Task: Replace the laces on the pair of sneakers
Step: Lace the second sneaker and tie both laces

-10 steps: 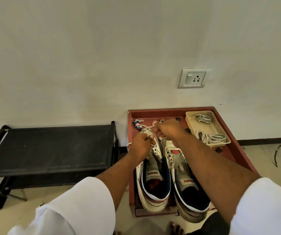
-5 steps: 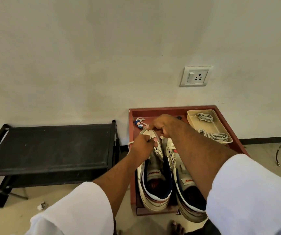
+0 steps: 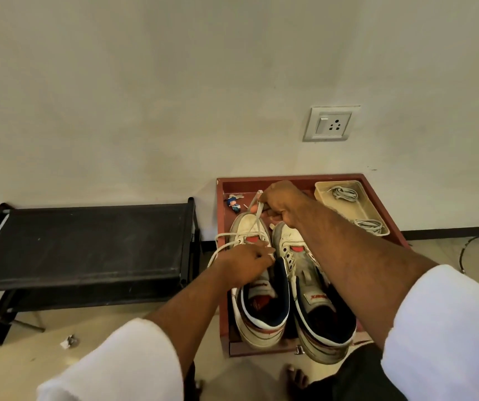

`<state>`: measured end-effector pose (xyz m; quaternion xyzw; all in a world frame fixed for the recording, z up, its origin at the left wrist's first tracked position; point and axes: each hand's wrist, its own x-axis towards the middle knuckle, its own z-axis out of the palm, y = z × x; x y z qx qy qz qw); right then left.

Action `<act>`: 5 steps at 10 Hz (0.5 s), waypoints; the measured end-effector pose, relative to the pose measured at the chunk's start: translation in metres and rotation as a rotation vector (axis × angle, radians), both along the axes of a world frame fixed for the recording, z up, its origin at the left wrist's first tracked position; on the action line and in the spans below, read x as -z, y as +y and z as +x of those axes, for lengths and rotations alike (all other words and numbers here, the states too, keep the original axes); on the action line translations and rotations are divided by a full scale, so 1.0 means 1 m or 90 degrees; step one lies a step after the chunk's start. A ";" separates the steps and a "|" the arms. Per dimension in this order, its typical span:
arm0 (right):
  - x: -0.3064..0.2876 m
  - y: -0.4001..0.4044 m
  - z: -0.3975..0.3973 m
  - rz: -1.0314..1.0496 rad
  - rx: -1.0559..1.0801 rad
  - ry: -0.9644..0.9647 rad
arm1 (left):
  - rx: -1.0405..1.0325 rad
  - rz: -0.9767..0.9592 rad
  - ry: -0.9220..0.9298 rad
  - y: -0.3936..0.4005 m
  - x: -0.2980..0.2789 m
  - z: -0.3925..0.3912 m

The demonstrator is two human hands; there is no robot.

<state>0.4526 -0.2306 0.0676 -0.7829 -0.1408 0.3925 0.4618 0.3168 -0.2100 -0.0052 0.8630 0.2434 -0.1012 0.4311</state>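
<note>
At 9 o'clock stands a black bench (image 3: pixel 82 244), against the wall and apart from the work. At 5 o'clock a red tray (image 3: pixel 223 285) holds both sneakers side by side, toes toward the wall, which keeps the pair steady for lacing.

The left hand (image 3: pixel 245 263) rests on the left sneaker (image 3: pixel 257 285) at its eyelet area, fingers curled down, apparently bracing the shoe; whether it pinches the lace cannot be determined. The white lace (image 3: pixel 254 219) runs from the lower eyelets over the toe to 12 o'clock, with a second strand looping out toward 9 o'clock.

The right hand (image 3: pixel 283 202) pinches the lace end above the toe, fingers curled round it, drawing it taut so slack clears the eyelet. The right sneaker (image 3: pixel 304 273) lies under the right forearm, unlaced.

At 2 o'clock a beige tray (image 3: pixel 323 195) holds further coiled laces within reach.
</note>
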 end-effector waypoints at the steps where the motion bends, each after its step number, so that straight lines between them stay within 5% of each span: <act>1: -0.002 -0.001 0.001 0.041 0.027 -0.044 | -0.001 -0.014 0.076 0.000 -0.007 0.009; 2: -0.010 -0.002 -0.007 0.074 0.028 -0.093 | -0.110 -0.066 0.123 0.000 0.001 0.010; 4: -0.144 0.018 0.006 0.332 0.090 -0.114 | -0.144 -0.103 0.145 0.000 0.008 0.016; 5: -0.184 0.021 0.017 0.289 0.091 -0.162 | -0.131 -0.094 0.142 0.000 0.006 0.016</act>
